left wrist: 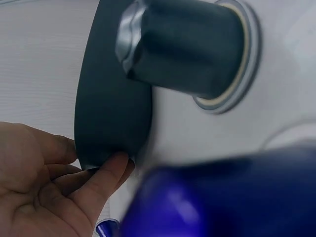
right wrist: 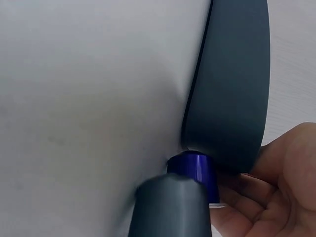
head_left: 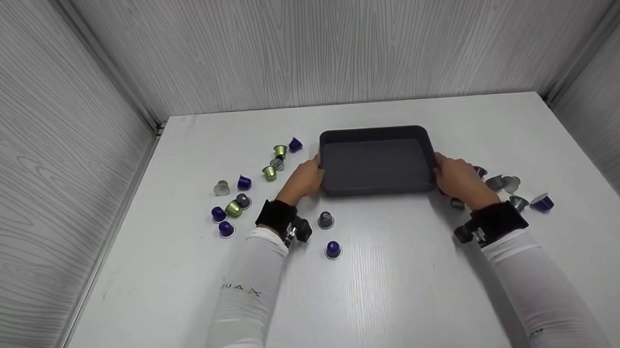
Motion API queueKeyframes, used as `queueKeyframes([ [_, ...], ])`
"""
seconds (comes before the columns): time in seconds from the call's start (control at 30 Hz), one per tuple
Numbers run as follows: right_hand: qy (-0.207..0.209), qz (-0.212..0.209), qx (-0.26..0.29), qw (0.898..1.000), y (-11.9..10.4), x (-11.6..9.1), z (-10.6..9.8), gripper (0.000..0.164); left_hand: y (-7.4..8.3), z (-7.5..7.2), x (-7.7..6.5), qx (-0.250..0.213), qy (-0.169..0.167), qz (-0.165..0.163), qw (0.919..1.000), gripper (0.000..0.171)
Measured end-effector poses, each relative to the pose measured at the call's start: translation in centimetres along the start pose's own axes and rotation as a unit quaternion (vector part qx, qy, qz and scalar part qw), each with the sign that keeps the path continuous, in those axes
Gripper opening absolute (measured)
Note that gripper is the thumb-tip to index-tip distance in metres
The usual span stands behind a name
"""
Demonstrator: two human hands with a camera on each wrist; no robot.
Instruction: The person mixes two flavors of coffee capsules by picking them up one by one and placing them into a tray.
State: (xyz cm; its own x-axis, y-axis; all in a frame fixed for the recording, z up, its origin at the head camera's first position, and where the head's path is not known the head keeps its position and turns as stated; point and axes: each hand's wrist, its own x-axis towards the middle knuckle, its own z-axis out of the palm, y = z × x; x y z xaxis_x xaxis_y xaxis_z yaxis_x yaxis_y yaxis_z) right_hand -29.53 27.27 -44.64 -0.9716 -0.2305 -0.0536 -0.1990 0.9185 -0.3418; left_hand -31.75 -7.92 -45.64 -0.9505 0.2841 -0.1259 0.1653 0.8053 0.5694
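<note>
A dark grey rectangular tray [head_left: 377, 166] is held between both hands in the head view; no items show inside it. My left hand [head_left: 305, 179] grips its left end, thumb and fingers pinching the corner of the tray wall [left wrist: 111, 113] in the left wrist view. At the opposite end, my right hand [head_left: 459, 180] grips the tray wall [right wrist: 229, 89]. Beside those right fingers stands a blue coffee capsule [right wrist: 195, 173], with a dark grey capsule [right wrist: 170, 207] nearer the camera. Whether the tray touches the table is hard to tell.
Coffee capsules in green, blue and grey, such as a green capsule [head_left: 233, 208], lie scattered left of the tray. Several more, including a blue capsule [head_left: 542, 202], lie by the right wrist. A grey capsule [head_left: 325, 220] and a blue capsule [head_left: 333, 249] stand in front. Wood-grain panels [head_left: 335, 42] enclose the table.
</note>
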Motion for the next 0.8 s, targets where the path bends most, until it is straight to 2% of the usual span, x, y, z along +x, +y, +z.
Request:
queueKeyframes([
  [0.17,0.011,-0.009,-0.001,1.000,-0.5,0.0,0.4,0.045,-0.6,-0.2,-0.6,-0.007,0.010,0.014,0.9998,0.052],
  [0.47,0.010,-0.022,0.014,1.000,-1.7,-0.7,0.9,0.048,-1.9,-0.7,-2.1,-0.018,0.004,0.007,0.9998,0.054],
  [0.67,0.026,-0.043,0.014,0.999,-2.3,-1.1,1.3,0.045,-2.7,-1.0,-3.2,-0.015,0.015,0.033,0.9992,0.052],
  [0.8,0.031,-0.047,0.014,0.998,-2.6,-1.4,1.6,0.045,-3.0,-1.2,-4.0,-0.021,0.013,0.035,0.9991,0.054],
])
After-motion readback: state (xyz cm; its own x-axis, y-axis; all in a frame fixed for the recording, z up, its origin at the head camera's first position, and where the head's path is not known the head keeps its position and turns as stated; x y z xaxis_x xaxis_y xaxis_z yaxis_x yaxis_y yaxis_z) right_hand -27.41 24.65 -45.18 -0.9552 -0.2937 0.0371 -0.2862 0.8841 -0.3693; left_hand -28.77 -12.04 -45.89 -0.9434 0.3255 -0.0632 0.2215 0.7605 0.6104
